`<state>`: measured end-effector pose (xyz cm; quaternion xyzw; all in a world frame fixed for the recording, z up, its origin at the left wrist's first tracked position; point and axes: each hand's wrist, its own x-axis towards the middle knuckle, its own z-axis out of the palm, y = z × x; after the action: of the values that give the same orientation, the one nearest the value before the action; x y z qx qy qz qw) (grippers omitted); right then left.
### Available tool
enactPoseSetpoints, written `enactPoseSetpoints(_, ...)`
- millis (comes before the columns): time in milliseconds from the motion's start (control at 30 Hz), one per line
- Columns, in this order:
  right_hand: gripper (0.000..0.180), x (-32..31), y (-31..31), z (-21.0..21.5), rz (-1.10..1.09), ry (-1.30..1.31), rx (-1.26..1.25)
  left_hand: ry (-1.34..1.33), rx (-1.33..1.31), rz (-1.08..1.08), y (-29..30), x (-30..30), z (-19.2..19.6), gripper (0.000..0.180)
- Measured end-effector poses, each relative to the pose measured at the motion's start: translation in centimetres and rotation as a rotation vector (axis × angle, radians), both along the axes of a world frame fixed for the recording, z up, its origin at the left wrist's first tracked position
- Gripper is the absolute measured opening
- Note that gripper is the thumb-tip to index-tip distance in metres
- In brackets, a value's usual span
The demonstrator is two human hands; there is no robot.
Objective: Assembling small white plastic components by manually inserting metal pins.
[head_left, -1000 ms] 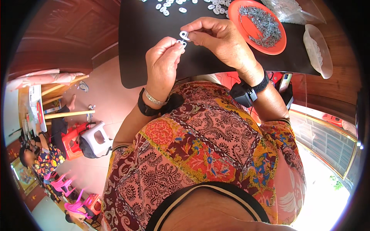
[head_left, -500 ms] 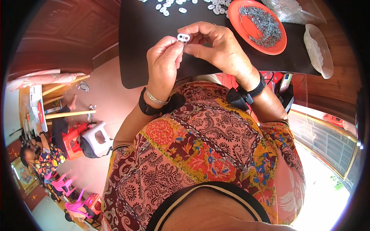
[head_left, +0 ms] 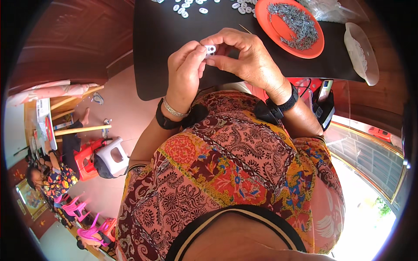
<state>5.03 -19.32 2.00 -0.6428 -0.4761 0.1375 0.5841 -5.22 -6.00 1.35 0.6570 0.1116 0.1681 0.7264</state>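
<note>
A black table (head_left: pixel 174 52) is seen above the patterned lap. On it, right of the hands, an orange plate (head_left: pixel 265 17) of grey metal bits and a clear dish (head_left: pixel 361 52) are set; loose white pieces (head_left: pixel 187 9) are scattered at the far edge. Over the table's near edge a small white piece (head_left: pixel 210 49) is pinched between both hands. Left hand (head_left: pixel 185 71) fingers are closed on its left end, right hand (head_left: pixel 246 58) fingers on its right; the long axis runs roughly left-right. Both hands are equally near.
</note>
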Motion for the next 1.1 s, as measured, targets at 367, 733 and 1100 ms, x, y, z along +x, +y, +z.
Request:
enactPoseSetpoints(367,0.028,-0.9,-0.1,0.1,-0.101,-0.240,0.030,-0.072,0.156,0.046,-0.5,-0.6,0.7,0.027)
enactPoseSetpoints(733,0.028,-0.9,-0.6,0.3,-0.085,-0.334,0.111,-0.156,0.214,-0.031,-0.2,-0.6,0.4,0.027)
enactPoseSetpoints(1100,0.022,-1.4,-0.2,-0.2,-0.109,-0.378,0.114,-0.099,0.139,0.030,-1.1,-1.0,0.5,0.025)
